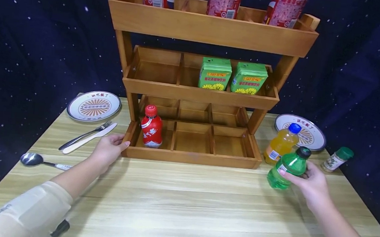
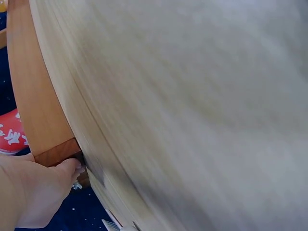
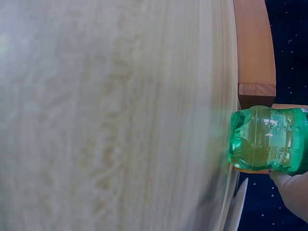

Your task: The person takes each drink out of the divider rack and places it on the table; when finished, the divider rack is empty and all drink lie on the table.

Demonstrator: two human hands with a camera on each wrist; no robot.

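Note:
A three-tier wooden rack (image 1: 191,157) stands in the middle of the table. My left hand (image 1: 108,149) grips its bottom tier at the front left corner, the thumb on the front and the fingers round the side. In the right hand (image 1: 314,182) I hold a green plastic soda bottle (image 1: 282,171) with a black cap, slightly tilted. Whether its base touches the table I cannot tell. Just behind it stands an orange drink bottle (image 1: 280,145) with a blue cap. A red bottle (image 1: 151,128) sits upright in the bottom tier's front left compartment.
Two green drink cartons (image 1: 215,74) occupy the middle tier, with red cans (image 1: 224,1) on top. Plates (image 1: 94,106) lie on both sides. A fork (image 1: 85,135), a knife (image 1: 90,138) and a spoon (image 1: 33,160) lie at left; a green-capped shaker (image 1: 336,160) lies at right.

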